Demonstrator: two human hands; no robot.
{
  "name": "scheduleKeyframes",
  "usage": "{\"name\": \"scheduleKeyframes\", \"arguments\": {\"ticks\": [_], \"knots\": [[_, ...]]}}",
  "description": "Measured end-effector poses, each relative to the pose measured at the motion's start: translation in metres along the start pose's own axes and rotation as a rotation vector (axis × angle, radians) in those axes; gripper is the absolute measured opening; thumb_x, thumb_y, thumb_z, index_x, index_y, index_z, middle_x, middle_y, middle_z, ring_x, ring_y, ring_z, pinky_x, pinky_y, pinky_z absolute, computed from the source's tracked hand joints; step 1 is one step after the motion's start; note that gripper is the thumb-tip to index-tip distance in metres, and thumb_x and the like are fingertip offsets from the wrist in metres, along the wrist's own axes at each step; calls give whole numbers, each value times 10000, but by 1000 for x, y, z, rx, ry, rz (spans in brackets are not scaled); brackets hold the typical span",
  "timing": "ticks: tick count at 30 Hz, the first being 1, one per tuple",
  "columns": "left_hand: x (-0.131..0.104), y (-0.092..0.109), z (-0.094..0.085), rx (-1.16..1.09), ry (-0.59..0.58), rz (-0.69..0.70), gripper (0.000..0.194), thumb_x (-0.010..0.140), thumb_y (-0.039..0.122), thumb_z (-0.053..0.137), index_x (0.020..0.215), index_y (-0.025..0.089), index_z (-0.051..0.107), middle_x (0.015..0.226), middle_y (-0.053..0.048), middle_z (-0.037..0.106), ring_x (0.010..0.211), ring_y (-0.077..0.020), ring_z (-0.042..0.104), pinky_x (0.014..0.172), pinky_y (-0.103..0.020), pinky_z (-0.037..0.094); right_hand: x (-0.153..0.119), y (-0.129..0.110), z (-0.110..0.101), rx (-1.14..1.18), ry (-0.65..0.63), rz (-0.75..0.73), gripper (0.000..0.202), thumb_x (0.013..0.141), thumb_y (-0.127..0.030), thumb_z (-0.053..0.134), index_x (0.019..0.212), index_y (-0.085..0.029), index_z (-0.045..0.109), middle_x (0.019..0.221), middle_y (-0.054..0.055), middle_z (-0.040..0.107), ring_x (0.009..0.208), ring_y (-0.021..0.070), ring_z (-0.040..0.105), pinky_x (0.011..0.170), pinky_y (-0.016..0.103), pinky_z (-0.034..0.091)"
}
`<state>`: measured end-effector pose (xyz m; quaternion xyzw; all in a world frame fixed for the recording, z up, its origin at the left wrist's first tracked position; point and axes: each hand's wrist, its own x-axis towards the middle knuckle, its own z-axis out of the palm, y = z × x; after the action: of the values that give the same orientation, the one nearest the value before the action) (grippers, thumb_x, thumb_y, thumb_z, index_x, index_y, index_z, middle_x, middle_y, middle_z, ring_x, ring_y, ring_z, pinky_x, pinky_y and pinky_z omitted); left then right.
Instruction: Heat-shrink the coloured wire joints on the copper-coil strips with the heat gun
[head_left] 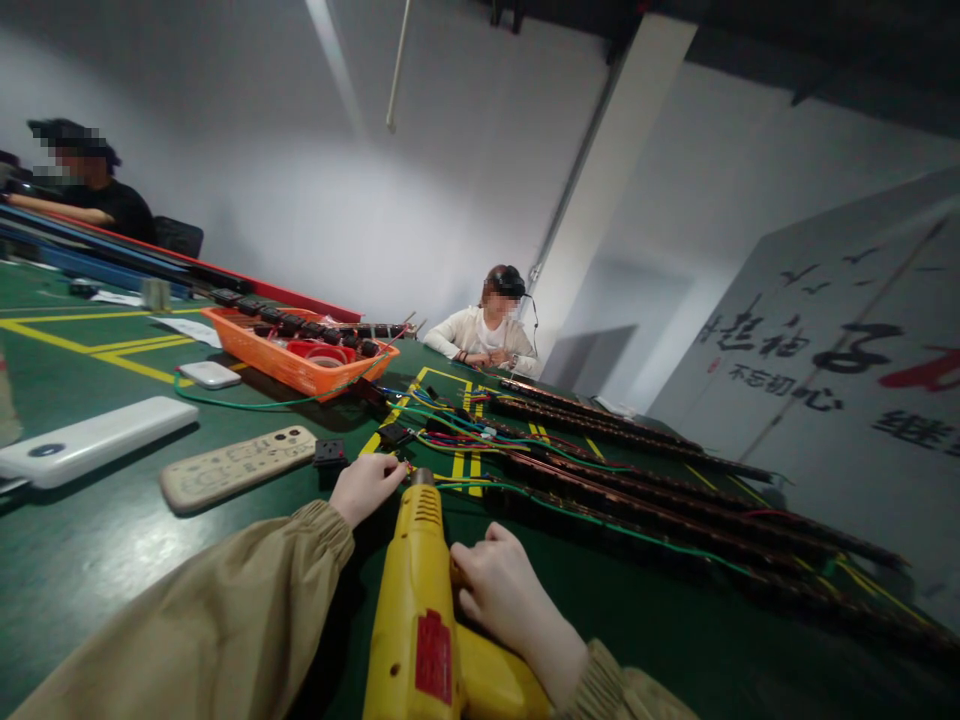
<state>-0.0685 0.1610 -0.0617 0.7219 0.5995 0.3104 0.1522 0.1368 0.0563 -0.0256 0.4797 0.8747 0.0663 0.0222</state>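
My right hand (496,592) is wrapped around the grip of a yellow power drill (421,610) whose tip points away from me at the near end of a long black strip with copper parts (660,510). My left hand (365,487) rests on the green table (90,560) beside the drill's tip, fingers closed at coloured wires (450,435) and a small black switch part (330,453). Whether it pinches a wire is hard to tell. Both sleeves are tan.
An orange tray (300,368) of black switches stands at the back left. A beige remote (236,465), a white power bank (94,440) and a small white device (210,374) lie at the left. More long strips (600,412) stretch right. Two people sit at the far table edges.
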Motion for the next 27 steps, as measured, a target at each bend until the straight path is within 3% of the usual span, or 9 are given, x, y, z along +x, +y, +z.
{"name": "scheduleKeyframes", "arguments": {"ticks": [13,27], "knots": [[0,0,-2,33,-1,3,406,867,462,369,692,208,633,701,-10,609,697,-126,564,543,-214,245,-4,6,-1,0,11,-9,69,734,-211,507,793,-180,523,752,22,659,663,138,566,757,278,281],[0,1,-3,71,-11,-3,386,858,440,381,677,206,629,715,-19,617,711,-139,579,551,-231,257,-48,57,12,2,120,134,90,755,-118,467,744,-181,530,665,-5,624,576,123,467,719,271,277]]}}
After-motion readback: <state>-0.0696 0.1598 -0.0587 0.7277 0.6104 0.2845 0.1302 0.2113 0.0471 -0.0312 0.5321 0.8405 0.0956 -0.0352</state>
